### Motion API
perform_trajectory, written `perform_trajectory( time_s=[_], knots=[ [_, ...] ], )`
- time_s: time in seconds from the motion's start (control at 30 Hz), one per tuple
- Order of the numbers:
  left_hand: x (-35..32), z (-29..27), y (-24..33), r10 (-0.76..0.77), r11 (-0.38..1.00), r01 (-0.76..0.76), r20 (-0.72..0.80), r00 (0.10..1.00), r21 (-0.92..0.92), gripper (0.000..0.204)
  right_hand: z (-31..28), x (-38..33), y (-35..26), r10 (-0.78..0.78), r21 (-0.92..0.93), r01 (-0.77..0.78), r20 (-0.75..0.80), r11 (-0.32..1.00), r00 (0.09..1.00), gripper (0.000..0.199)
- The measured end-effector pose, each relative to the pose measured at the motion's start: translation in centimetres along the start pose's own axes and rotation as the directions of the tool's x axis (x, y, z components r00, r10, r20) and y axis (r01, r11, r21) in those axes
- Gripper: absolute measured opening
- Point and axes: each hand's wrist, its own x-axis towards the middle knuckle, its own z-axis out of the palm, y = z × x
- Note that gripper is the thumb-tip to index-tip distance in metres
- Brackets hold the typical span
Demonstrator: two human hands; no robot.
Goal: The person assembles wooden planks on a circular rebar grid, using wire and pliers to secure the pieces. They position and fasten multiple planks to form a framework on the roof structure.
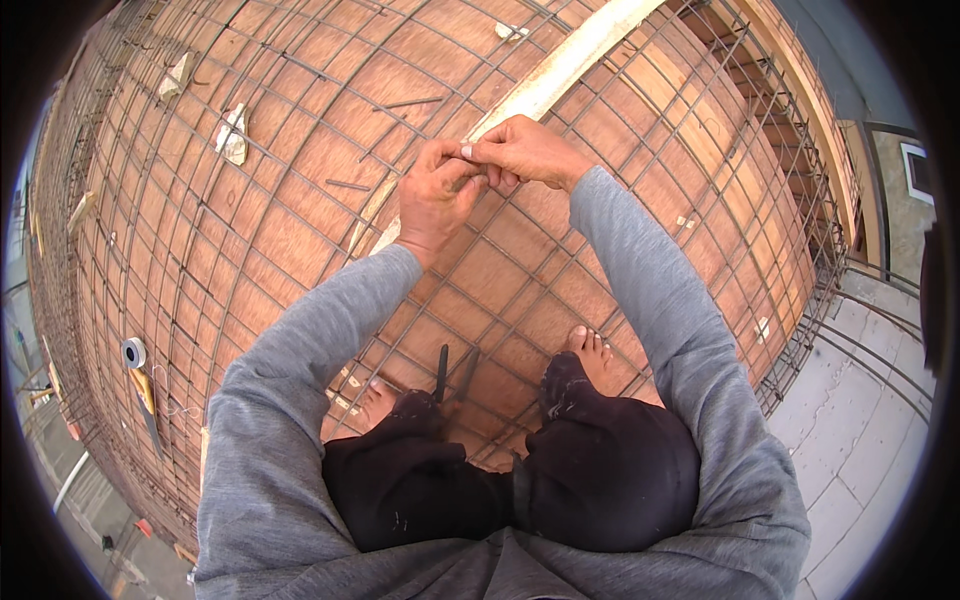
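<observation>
My left hand (437,200) and my right hand (535,155) meet at the middle of the view, fingertips pinched close together. Whatever lies between their fingers is too small and too covered to make out. Both hands are just above a grid of thin steel reinforcing bars (482,236), which rests over reddish plywood (290,130). Partly beneath my hands, a long pale wooden plank (565,68) runs from the far right toward the near left. Two dark, narrow tool handles or bars (441,373) stick up between my bare feet.
At left lie a round roll (133,352) and a tool with a yellowish handle (147,390). Broken pale chunks (232,135) and a short loose rod (347,184) are scattered on the plywood. Timber edging (815,120) borders the right, beside grey paving (860,420).
</observation>
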Motion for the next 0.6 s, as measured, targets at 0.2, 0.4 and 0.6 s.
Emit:
perform_trajectory(
  time_s=[0.2, 0.4, 0.6],
  knots=[
    [0.4, -0.6, -0.2, 0.007, 0.999, -0.004, 0.078, 0.997, -0.034, 0.013, -0.2, 0.0, 1.1, -0.207, -0.309, 0.175, -0.075, 0.935, 0.975, 0.025],
    [1.5, -1.1, -1.3, 0.100, 0.992, -0.111, 0.167, 0.981, 0.055, 0.011, 2.5, -1.8, 2.8, -0.570, -0.724, 0.291, -0.168, 0.625, 0.805, 0.016],
    [2.1, -1.2, -1.9, 0.141, 0.986, -0.155, 0.183, 0.973, 0.068, 0.012, 2.6, -2.1, 3.2, -0.682, -0.808, 0.325, -0.125, 0.492, 0.721, 0.012]
  ],
)
